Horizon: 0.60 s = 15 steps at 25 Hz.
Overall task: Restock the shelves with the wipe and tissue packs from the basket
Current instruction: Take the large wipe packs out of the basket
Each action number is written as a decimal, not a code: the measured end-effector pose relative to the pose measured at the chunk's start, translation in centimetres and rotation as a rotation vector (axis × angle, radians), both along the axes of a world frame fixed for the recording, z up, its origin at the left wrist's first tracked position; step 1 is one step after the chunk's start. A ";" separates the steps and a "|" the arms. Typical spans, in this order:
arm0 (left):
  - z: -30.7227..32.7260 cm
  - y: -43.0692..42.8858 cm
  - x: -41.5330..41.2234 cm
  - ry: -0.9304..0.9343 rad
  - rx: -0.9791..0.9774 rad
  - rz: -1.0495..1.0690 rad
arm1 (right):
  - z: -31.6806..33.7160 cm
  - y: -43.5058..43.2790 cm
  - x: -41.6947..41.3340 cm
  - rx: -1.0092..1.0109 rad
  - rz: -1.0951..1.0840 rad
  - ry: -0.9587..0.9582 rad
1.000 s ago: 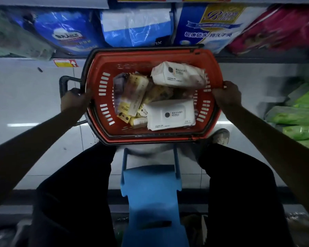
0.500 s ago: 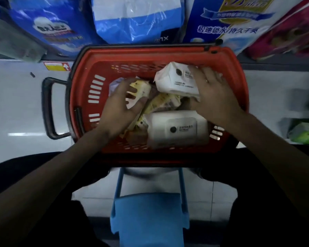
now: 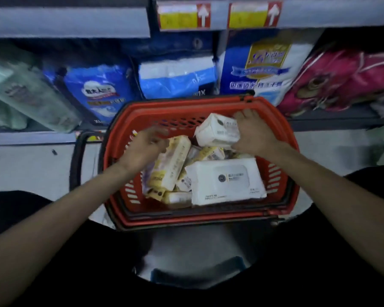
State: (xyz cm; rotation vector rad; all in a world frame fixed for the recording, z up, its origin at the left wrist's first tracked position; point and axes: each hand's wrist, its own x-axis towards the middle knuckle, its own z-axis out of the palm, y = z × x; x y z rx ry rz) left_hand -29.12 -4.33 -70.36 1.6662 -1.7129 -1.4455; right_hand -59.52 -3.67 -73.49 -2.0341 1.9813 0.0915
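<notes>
Red plastic forms the basket, which sits low in front of the person and serves as the landmark for everything else. Inside it, at the far right corner, lies a small white tissue pack, tilted up on the heap, its long axis running roughly side to side across the basket. The right hand is on that pack's right end, fingers curled over its top edge and thumb low on the near side, so it appears to be closing on or gripping the pack; I cannot tell whether the pack has left the pile. At the near right of the basket a large white wipe pack lies flat, label up, long axis also side to side, untouched. Toward the left of the basket a yellow tissue pack lies with its long axis running from near to far, and the left hand hovers over its far end; that hand is blurred, fingers loosely spread, and seems to hold nothing. More small yellow packs are wedged beneath, near the basket's centre. Beyond the basket's far rim stands the shelf, loaded with big blue bags and a pink bag. Judging by this, the right hand is nearer its pack and the lift goes up and away, past the far rim.
</notes>
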 end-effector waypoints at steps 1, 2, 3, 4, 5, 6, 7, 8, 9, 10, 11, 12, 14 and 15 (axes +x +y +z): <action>0.7 0.4 -0.1 0.037 0.031 0.079 | 0.4 0.5 0.0 -0.018 -0.024 -0.016; 1.3 0.6 -0.4 0.090 0.076 0.135 | 0.9 1.0 0.3 -0.034 -0.036 -0.013; 1.8 0.7 -0.8 0.149 0.134 0.169 | 0.9 1.6 0.6 -0.046 -0.035 -0.005; 2.3 0.5 -1.3 0.194 0.185 0.192 | 1.2 1.7 1.0 -0.072 -0.023 0.010; 2.7 0.0 -2.0 0.230 0.225 0.202 | 1.3 1.5 1.2 -0.097 0.003 0.030; 2.8 -0.6 -2.5 0.260 0.264 0.212 | 1.5 1.0 1.4 -0.102 0.033 0.052; 2.7 -1.0 -2.9 0.284 0.296 0.218 | 1.7 0.4 1.6 -0.101 0.054 0.064; 2.8 -1.1 -3.4 0.299 0.318 0.211 | 2.5 0.2 1.4 -0.095 0.046 0.054; 2.5 -1.3 -3.8 0.299 0.348 0.202 | 3.2 -0.1 1.5 -0.084 0.029 0.019; 2.2 -1.5 -3.9 0.289 0.383 0.193 | 3.6 -0.6 1.6 -0.074 0.012 -0.033; 2.0 -1.8 -4.0 0.286 0.417 0.200 | 4.1 -1.1 1.7 -0.082 0.014 -0.083; 1.8 -2.1 -4.1 0.297 0.456 0.240 | 4.5 -1.4 2.1 -0.092 0.020 -0.130; 2.1 -2.7 -4.1 0.364 0.539 0.365 | 5.2 -1.8 3.0 -0.127 0.031 -0.215; 2.2 -3.1 -3.8 0.426 0.592 0.422 | 5.4 -1.7 3.5 -0.145 0.034 -0.253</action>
